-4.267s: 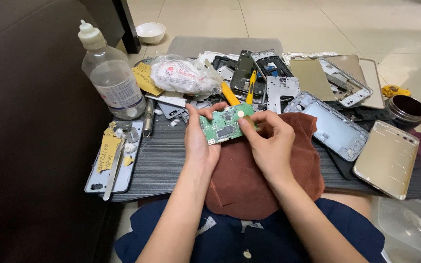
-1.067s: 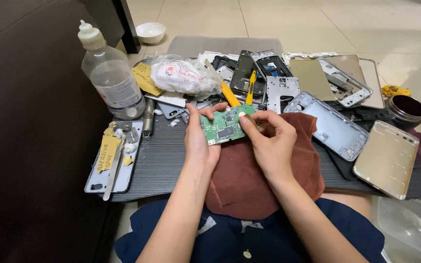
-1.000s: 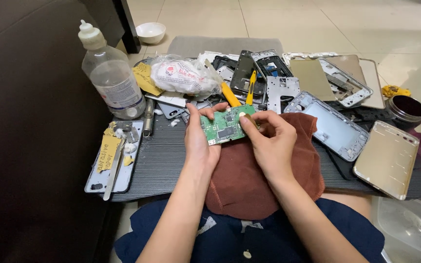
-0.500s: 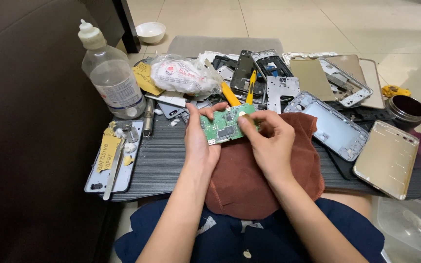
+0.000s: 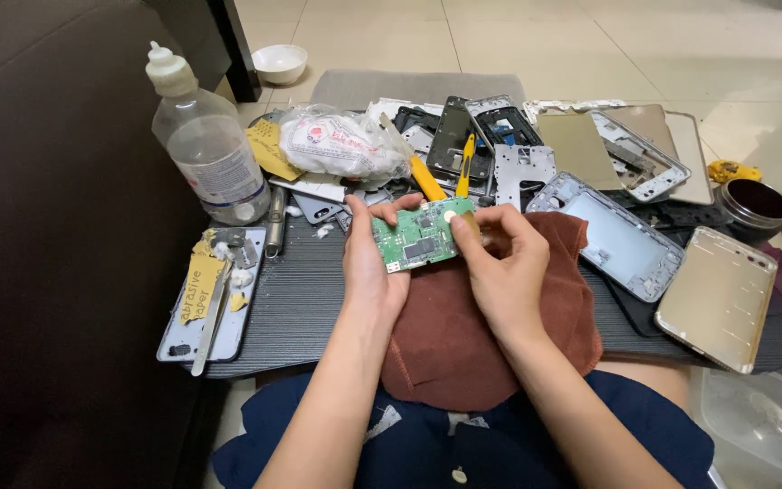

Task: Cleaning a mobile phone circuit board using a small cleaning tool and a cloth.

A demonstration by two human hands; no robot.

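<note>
The brown cloth (image 5: 491,335) serves as landmark: it drapes over the near edge of the dark ribbed bench (image 5: 300,299) and onto the person's lap. Just above its upper left corner the left hand (image 5: 371,263) holds a small green circuit board (image 5: 416,240), fingers (image 5: 395,210) curled over the board's top edge and thumb behind its lower left side. The right hand (image 5: 504,267) rests over the cloth's top, its fingers pressed together and pinching the board's right end; whether something small sits between them I cannot tell.

Left of the cloth lies a pale phone back (image 5: 205,299) carrying tweezers (image 5: 212,312) and a yellow paper scrap (image 5: 194,288). Right of the cloth lie a blue-grey phone frame (image 5: 617,240) and a gold phone back cover (image 5: 719,299). Beyond the cloth stand 2 yellow-handled tools (image 5: 445,177), a crumpled plastic bag (image 5: 337,145) and a clear plastic bottle (image 5: 205,149) to the far left. Farther still, dark phone frames (image 5: 477,127) pile up, and a white bowl (image 5: 280,63) sits on the floor.
</note>
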